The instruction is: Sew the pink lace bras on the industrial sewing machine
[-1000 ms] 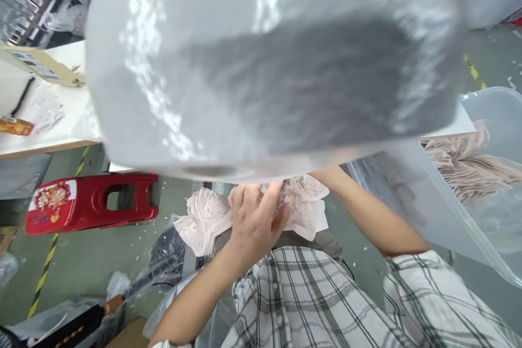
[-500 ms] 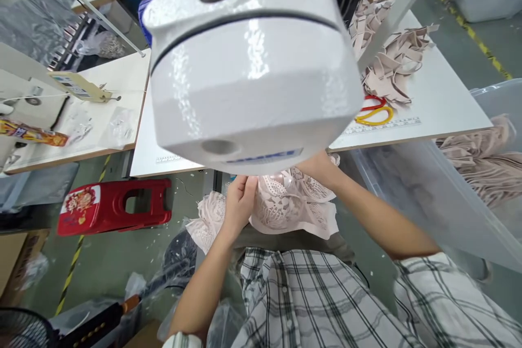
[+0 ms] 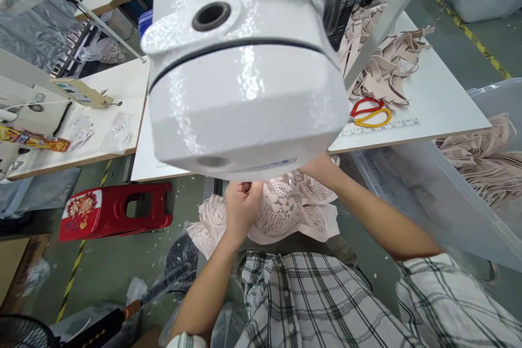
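Note:
A white sewing machine head point(image 3: 248, 103) fills the upper middle and hides what lies beneath it. Below its lower edge, pale pink lace bra pieces point(image 3: 281, 209) hang at the table's front edge. My left hand point(image 3: 241, 204) is closed, thumb against curled fingers, gripping the left part of the lace. At the right side of the lace is my right hand point(image 3: 320, 168); the machine head covers its fingers, so its grip cannot be seen.
Red-and-yellow scissors point(image 3: 371, 112) lie beside pink fabric strips point(image 3: 393, 65) on the white table point(image 3: 444, 103). A clear bin point(image 3: 440, 196) stands at the right. On the floor at left is a red stool point(image 3: 118, 209); a fan point(image 3: 24, 331) is at the lower left.
The view has shifted, showing more of the machine's top. My left hand has turned slightly, with its fingers more curled. The right arm has hardly moved.

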Tool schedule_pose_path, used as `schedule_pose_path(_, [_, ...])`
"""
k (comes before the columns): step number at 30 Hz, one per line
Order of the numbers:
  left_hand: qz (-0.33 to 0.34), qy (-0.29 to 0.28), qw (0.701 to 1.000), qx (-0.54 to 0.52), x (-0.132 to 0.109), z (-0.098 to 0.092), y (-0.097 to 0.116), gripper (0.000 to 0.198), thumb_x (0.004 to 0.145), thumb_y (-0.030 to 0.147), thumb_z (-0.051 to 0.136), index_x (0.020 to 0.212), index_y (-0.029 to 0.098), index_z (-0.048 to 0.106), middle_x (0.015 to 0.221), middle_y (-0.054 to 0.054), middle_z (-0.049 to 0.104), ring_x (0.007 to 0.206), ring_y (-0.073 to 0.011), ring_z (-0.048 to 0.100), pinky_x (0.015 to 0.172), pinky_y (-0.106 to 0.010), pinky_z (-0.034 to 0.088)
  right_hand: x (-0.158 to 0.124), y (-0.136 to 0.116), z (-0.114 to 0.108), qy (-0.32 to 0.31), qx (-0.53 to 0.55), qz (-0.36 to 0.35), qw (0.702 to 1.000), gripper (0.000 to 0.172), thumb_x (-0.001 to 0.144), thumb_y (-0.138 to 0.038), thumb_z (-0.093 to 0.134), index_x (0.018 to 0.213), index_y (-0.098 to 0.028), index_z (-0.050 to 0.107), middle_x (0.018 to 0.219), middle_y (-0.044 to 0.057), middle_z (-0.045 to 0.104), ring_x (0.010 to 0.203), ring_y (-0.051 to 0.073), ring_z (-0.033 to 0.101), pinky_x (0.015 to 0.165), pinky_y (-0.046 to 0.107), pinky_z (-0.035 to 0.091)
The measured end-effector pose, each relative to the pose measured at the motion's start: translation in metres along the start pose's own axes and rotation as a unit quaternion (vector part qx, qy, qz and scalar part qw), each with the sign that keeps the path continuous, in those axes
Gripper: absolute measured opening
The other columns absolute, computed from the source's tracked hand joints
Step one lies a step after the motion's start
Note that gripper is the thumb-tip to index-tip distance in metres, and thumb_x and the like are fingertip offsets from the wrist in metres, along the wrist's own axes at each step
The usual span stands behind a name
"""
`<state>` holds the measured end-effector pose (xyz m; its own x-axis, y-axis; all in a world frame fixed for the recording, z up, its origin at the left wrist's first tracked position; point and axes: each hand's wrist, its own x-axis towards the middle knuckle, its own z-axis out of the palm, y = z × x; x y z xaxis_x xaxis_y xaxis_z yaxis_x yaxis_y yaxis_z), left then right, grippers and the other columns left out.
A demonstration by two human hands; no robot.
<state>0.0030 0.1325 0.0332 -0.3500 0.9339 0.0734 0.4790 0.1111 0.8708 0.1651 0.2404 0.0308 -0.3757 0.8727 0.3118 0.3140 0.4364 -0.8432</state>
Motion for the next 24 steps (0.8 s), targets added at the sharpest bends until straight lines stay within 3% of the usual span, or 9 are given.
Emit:
schedule_pose_path(3, [-0.005, -0.009, 1.000, 0.023, 0.000, -0.001, 0.003, 0.020, 0.084, 0.036, 0.058, 0.069, 0.022, 0.054, 0.059, 0.000, 0.055, 0.066, -0.0177, 0.059, 0.058, -0.025, 0.045, 0.002, -0.002, 0.000, 0.001, 0.007, 0.046, 0.999, 0.002, 0.084, -0.025, 0.059, 0.084, -0.023, 0.060, 0.092, 0.003, 0.055, 0.069, 0.015, 0.052, 0.071, 0.034, 0.053])
schedule_pose_path(7, [-0.017, -0.021, 0.999, 0.045, -0.001, 0.000, 0.006, 0.022, 0.084, 0.038, 0.058, 0.069, 0.022, 0.054, 0.054, 0.001, 0.049, 0.059, -0.0165, 0.054, 0.056, -0.026, 0.043, 0.003, -0.002, -0.001, 0.003, 0.013, 0.053, 0.998, 0.002, 0.081, -0.021, 0.060, 0.080, -0.022, 0.058, 0.096, 0.004, 0.057, 0.071, 0.016, 0.053, 0.073, 0.035, 0.053])
schedule_pose_path(12, [-0.042, -0.041, 0.996, 0.065, 0.001, -0.005, 0.003, 0.025, 0.083, 0.046, 0.057, 0.082, 0.021, 0.059, 0.067, -0.003, 0.060, 0.071, -0.0206, 0.061, 0.061, -0.028, 0.045, 0.002, 0.000, 0.004, 0.018, 0.032, 0.051, 0.998, 0.006, 0.077, -0.019, 0.060, 0.081, -0.022, 0.060, 0.107, 0.006, 0.061, 0.070, 0.015, 0.053, 0.071, 0.034, 0.052])
schedule_pose_path(15, [-0.063, -0.120, 0.987, 0.083, 0.009, -0.012, 0.000, 0.037, 0.083, 0.056, 0.056, 0.083, 0.019, 0.061, 0.074, -0.005, 0.063, 0.073, -0.0220, 0.060, 0.063, -0.030, 0.045, 0.009, -0.001, 0.005, 0.037, 0.038, 0.053, 0.997, 0.003, 0.076, -0.020, 0.060, 0.079, -0.021, 0.061, 0.109, 0.007, 0.063, 0.073, 0.016, 0.055, 0.072, 0.034, 0.052])
schedule_pose_path(17, [-0.092, -0.217, 0.971, 0.041, 0.006, -0.012, -0.001, 0.045, 0.086, 0.062, 0.050, 0.075, 0.019, 0.059, 0.071, -0.004, 0.061, 0.070, -0.0214, 0.058, 0.063, -0.031, 0.045, 0.009, -0.003, 0.003, 0.040, 0.054, 0.054, 0.996, 0.004, 0.077, -0.024, 0.059, 0.077, -0.021, 0.061, 0.109, 0.007, 0.064, 0.080, 0.019, 0.058, 0.077, 0.037, 0.052])
schedule_pose_path(20, [-0.173, -0.378, 0.902, -0.114, -0.029, 0.007, 0.003, 0.053, 0.090, 0.065, 0.045, 0.065, 0.019, 0.055, 0.062, -0.003, 0.056, 0.063, -0.0183, 0.054, 0.059, -0.030, 0.045, -0.020, -0.011, -0.011, 0.046, 0.115, 0.093, 0.988, 0.014, 0.082, -0.036, 0.057, 0.079, -0.023, 0.060, 0.098, 0.007, 0.067, 0.081, 0.020, 0.060, 0.078, 0.039, 0.051])
schedule_pose_path(23, [-0.187, -0.469, 0.831, -0.234, -0.073, 0.048, 0.007, 0.039, 0.075, 0.051, 0.075, 0.061, 0.017, 0.059, 0.059, 0.001, 0.058, 0.060, -0.0166, 0.058, 0.064, -0.029, 0.052, -0.073, -0.007, -0.045, 0.019, 0.100, 0.150, 0.983, 0.021, 0.091, -0.047, 0.051, 0.086, -0.029, 0.061, 0.088, 0.008, 0.068, 0.054, 0.013, 0.049, 0.055, 0.036, 0.040])
schedule_pose_path(24, [-0.147, -0.574, 0.749, -0.296, -0.081, 0.061, 0.004, 0.030, 0.077, 0.040, 0.076, 0.063, 0.017, 0.062, 0.061, 0.002, 0.060, 0.066, -0.0172, 0.062, 0.070, -0.028, 0.054, -0.085, -0.001, -0.059, -0.005, 0.026, 0.121, 0.992, 0.029, 0.096, -0.051, 0.042, 0.088, -0.031, 0.061, 0.086, 0.008, 0.067, 0.045, 0.010, 0.040, 0.049, 0.035, 0.033])
